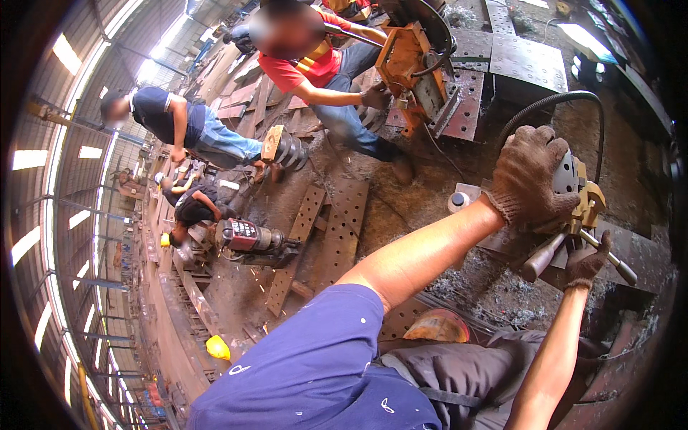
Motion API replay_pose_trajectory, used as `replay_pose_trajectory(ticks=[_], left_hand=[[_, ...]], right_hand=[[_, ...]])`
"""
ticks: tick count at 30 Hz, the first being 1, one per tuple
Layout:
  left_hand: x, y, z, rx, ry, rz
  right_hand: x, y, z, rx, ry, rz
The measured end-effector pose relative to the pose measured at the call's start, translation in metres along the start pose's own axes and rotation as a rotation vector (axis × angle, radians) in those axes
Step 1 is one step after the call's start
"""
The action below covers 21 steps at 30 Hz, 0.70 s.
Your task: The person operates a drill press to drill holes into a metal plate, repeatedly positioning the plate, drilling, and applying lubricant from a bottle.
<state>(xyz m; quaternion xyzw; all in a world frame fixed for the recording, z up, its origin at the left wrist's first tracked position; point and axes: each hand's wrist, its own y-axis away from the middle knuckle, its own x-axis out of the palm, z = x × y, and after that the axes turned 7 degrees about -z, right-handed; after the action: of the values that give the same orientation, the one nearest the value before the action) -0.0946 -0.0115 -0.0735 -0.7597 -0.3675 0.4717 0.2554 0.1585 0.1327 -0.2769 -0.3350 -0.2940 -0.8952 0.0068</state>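
Note:
My left hand [530,172], in a brown knit glove, curls over the grey round housing of a yellow-and-grey drilling machine [588,204]. Below it my right hand [586,264], gloved too, is closed around the feed handle [609,256], a spoked lever with grey grips. Another grip [542,259] of the lever points down and left. A black ribbed hose [555,99] arches over the machine. The drill bit and the spot under it are hidden.
A white bottle [459,201] stands by my left forearm. Metal shavings [494,294] litter the work area. A co-worker in red [308,72] handles an orange machine [412,64] beside drilled steel plates [530,61]. Another drill [247,235] and perforated beams [344,222] lie to the left.

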Motion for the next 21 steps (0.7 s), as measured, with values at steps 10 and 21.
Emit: replay_pose_trajectory(ticks=[10,21], left_hand=[[0.008,0.003,0.007,0.056,-0.033,-0.021],[0.003,0.007,0.011,0.045,-0.091,0.059]], right_hand=[[0.000,0.015,0.021,-0.006,0.358,-0.056],[0.095,0.210,-0.008,-0.843,0.627,0.033]])
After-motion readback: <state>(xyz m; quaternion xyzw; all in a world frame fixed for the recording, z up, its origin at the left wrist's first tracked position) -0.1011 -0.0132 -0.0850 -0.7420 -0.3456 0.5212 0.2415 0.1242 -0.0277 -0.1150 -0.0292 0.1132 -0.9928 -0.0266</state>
